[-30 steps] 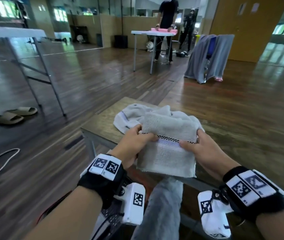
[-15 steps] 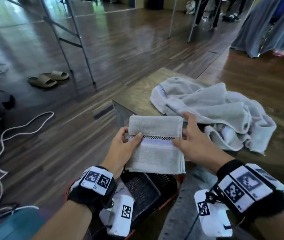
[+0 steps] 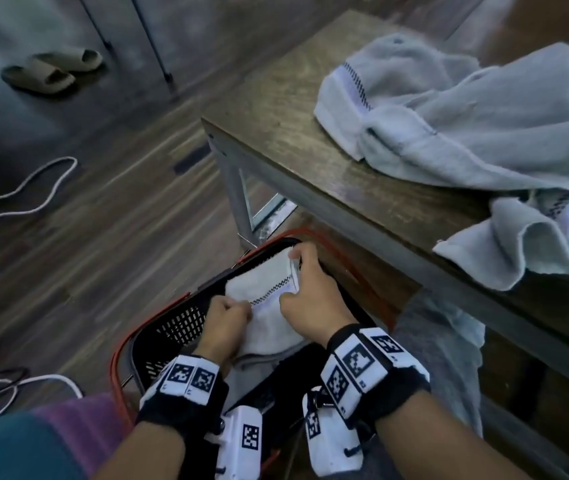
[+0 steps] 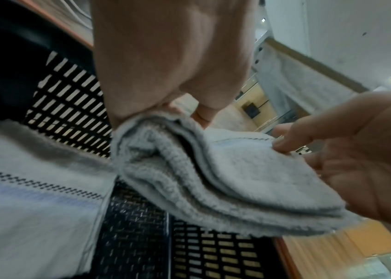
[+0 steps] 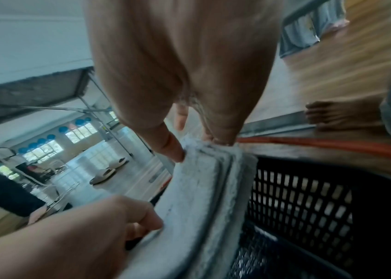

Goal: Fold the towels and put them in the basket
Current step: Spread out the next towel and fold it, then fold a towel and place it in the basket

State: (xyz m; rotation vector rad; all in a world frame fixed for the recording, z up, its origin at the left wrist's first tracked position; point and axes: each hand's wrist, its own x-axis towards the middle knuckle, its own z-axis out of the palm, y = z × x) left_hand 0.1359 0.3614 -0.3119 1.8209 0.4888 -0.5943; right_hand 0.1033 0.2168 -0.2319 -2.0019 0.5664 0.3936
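Observation:
A folded grey towel (image 3: 267,289) with a checked stripe is held inside the black basket (image 3: 179,327) with a red rim, on the floor beside the table. My left hand (image 3: 225,315) pinches its near-left edge, seen as a layered fold (image 4: 204,175) in the left wrist view. My right hand (image 3: 305,289) grips the far-right edge, thumb and fingers on the towel's corner (image 5: 201,169). Another folded towel (image 4: 32,192) lies in the basket below. Unfolded grey towels (image 3: 466,133) lie heaped on the wooden table (image 3: 293,98).
The table's metal leg (image 3: 239,199) stands just beyond the basket. White cables (image 3: 9,202) trail over the floor at left. A pair of slippers (image 3: 51,69) lies farther off. My grey trouser leg (image 3: 442,358) is right of the basket.
Both hands have carried the folded towel down from in front of the table into the basket. My view has tilted down and left.

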